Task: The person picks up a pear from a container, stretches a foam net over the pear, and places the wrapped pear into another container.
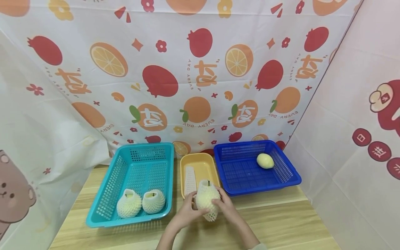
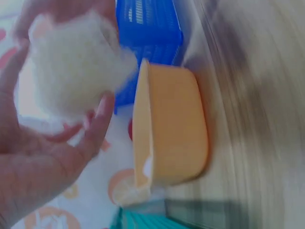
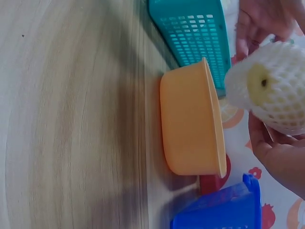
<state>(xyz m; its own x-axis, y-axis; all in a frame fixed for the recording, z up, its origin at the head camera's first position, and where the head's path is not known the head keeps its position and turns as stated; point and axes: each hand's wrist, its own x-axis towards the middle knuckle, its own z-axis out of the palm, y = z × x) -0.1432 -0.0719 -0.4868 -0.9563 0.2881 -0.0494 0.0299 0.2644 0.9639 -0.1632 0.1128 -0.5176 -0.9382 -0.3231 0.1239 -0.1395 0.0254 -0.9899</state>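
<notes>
Between both hands, above the front of the yellow bin (image 1: pixel 200 158), is a pale yellow pear (image 1: pixel 207 198) in a white foam net. Its stem sticks up through the net's upper opening in the head view, and loose netting hangs below it. My left hand (image 1: pixel 187 212) grips it from the left, thumb across the front. From the other side my right hand (image 1: pixel 227 207) holds it, thumb on the netting. One end of the fruit (image 3: pixel 259 84), with a dark spot, shows bare through the net's opening in the right wrist view.
A teal basket (image 1: pixel 170 166) on the left holds two net-wrapped fruits (image 1: pixel 129 204) with stems showing. An empty-looking white foam net (image 1: pixel 190 178) lies in the yellow bin. The blue basket (image 1: pixel 237 172) at right holds one bare yellow fruit (image 1: pixel 265 161). Printed cloth hangs behind.
</notes>
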